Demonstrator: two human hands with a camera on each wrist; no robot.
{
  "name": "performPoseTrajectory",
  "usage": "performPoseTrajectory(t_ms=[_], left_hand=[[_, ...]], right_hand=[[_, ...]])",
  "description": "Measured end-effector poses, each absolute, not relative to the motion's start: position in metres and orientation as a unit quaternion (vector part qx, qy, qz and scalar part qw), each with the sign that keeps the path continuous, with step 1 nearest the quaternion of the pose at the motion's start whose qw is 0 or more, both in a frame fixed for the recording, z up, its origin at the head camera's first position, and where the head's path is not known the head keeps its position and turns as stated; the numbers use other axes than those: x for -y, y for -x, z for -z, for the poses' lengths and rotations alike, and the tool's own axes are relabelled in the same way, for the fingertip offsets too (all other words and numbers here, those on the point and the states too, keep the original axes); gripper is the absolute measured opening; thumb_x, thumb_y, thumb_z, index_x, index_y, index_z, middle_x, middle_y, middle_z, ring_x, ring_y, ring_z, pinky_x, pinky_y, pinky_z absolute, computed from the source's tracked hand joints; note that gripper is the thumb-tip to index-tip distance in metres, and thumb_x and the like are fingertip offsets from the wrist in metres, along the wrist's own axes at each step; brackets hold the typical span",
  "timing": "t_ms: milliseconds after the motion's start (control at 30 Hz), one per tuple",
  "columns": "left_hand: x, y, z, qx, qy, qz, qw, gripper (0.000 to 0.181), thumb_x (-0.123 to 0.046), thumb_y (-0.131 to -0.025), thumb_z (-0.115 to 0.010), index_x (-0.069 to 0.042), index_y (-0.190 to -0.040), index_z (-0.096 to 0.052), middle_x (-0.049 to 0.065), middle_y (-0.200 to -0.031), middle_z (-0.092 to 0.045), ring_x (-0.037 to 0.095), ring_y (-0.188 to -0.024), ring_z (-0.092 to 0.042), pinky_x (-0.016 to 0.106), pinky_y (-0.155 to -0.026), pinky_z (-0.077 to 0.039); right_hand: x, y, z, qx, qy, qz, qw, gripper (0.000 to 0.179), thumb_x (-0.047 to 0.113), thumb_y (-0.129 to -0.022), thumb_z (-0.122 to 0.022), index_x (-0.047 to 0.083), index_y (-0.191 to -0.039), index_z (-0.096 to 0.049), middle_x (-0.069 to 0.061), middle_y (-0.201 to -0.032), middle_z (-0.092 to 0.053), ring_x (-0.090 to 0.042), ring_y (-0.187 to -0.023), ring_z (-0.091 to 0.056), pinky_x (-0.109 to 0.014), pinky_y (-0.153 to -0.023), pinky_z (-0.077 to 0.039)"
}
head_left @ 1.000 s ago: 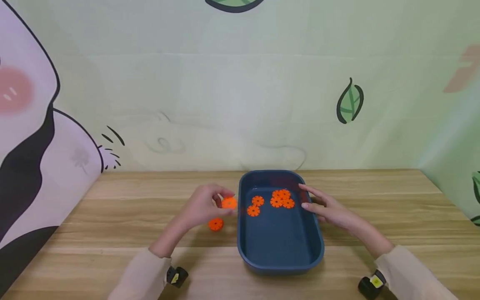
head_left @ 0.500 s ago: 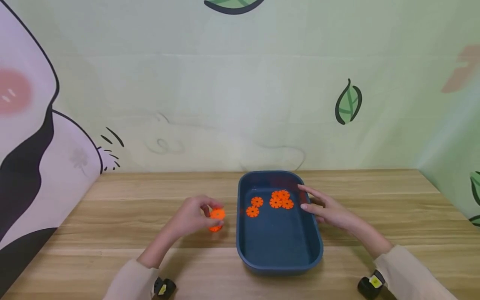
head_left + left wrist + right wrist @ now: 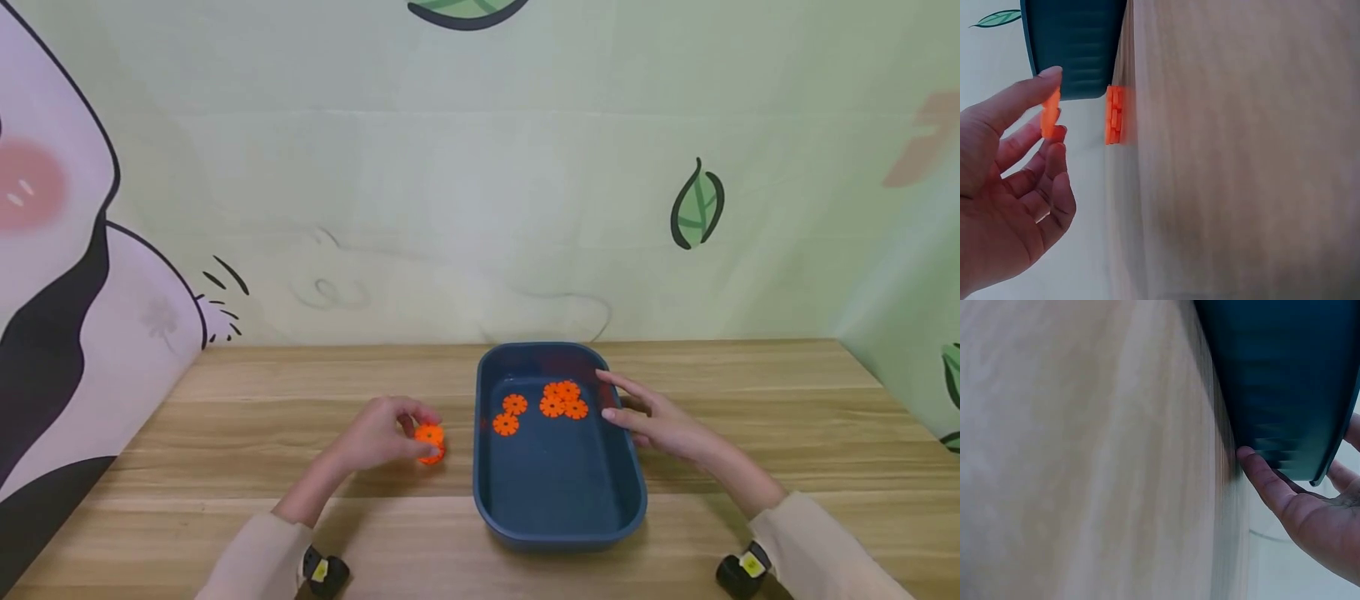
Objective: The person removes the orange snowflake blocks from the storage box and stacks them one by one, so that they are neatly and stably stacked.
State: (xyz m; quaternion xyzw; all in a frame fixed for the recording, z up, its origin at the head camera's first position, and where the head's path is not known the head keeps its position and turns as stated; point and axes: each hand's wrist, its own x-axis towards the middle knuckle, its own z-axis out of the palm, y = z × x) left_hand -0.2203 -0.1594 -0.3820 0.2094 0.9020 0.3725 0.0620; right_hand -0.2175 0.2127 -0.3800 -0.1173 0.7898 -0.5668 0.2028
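Observation:
My left hand point(image 3: 384, 433) pinches an orange notched disc point(image 3: 431, 432), a snowflake-style building piece, between thumb and fingers. Just beneath it, a small stack of the same orange discs point(image 3: 1114, 115) rests on the table, left of a dark blue tub point(image 3: 558, 492). In the left wrist view the held disc is on edge, apart from the stack. My right hand point(image 3: 662, 425) holds the tub's right side, thumb and forefinger over the rim and another finger point(image 3: 1263, 475) against the outer wall. Several flat orange discs point(image 3: 553, 406) lie inside the tub, with two more discs point(image 3: 506, 425) to their left.
The wood-grain table point(image 3: 247, 433) meets a pale green printed backdrop point(image 3: 450, 192) along its far edge. The tub's long sides run away from me. Each wrist wears a small black camera, such as the left wrist camera point(image 3: 327, 575).
My left hand has moved left and toward me, away from the tub's left rim, carrying its disc over the stack on the table. My right hand stays at the tub.

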Motion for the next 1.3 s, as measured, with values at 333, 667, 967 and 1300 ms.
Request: performPoseTrajectory(t_ms=[333,667,967,1300], left_hand=[[0.164,0.227,0.387,-0.905,-0.235,-0.345,0.083,0.028,-0.011,-0.069,-0.078,-0.006,-0.095,-0.068,-0.001,-0.083,-0.061,0.015,-0.073,-0.050,0.026,-0.064,-0.045],[0.160,0.231,0.393,-0.904,-0.242,-0.337,0.101,0.026,-0.013,-0.069,-0.078,-0.008,-0.092,-0.067,-0.001,-0.080,-0.058,0.015,-0.072,-0.050,0.027,-0.065,-0.044],[0.161,0.233,0.395,-0.904,-0.245,-0.335,0.104,0.027,-0.012,-0.068,-0.079,-0.006,-0.092,-0.067,-0.001,-0.082,-0.060,0.014,-0.072,-0.051,0.027,-0.068,-0.045],[0.158,0.232,0.395,-0.899,-0.248,-0.341,0.119,0.029,-0.012,-0.067,-0.080,-0.005,-0.093,-0.067,-0.001,-0.080,-0.060,0.014,-0.071,-0.052,0.026,-0.066,-0.046]], right_hand=[[-0.213,0.217,0.380,-0.794,0.119,0.561,0.201,0.067,0.030,-0.092,-0.053,0.016,-0.146,-0.018,-0.033,-0.145,-0.006,-0.049,-0.127,-0.024,-0.050,-0.091,-0.042],[-0.213,0.217,0.379,-0.795,0.123,0.560,0.199,0.067,0.030,-0.092,-0.053,0.015,-0.146,-0.017,-0.034,-0.144,-0.006,-0.049,-0.126,-0.026,-0.048,-0.090,-0.044],[-0.212,0.217,0.379,-0.798,0.115,0.558,0.195,0.066,0.030,-0.091,-0.054,0.017,-0.146,-0.019,-0.033,-0.145,-0.008,-0.048,-0.127,-0.026,-0.049,-0.090,-0.043],[-0.213,0.216,0.379,-0.800,0.115,0.556,0.194,0.065,0.031,-0.092,-0.053,0.018,-0.146,-0.020,-0.033,-0.145,-0.007,-0.048,-0.127,-0.026,-0.048,-0.090,-0.044]])
